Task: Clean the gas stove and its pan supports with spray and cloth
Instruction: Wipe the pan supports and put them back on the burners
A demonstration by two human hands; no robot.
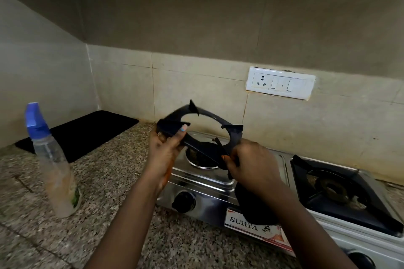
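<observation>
Midair above the left burner of the steel gas stove (218, 183), a black pan support (209, 124) is grasped at opposite edges by the left hand (162, 150) and right hand (251, 164). Left, a spray bottle (51, 159) stands on the speckled tabletop (109, 192); another support (341, 190) sits on the right burner.

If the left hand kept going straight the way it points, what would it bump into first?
The left hand grips the lifted pan support and points up toward the back. It would probably meet the tiled wall first, though depth is hard to judge.

Black pan support (209, 120) tilted above stove (205, 183)
</observation>
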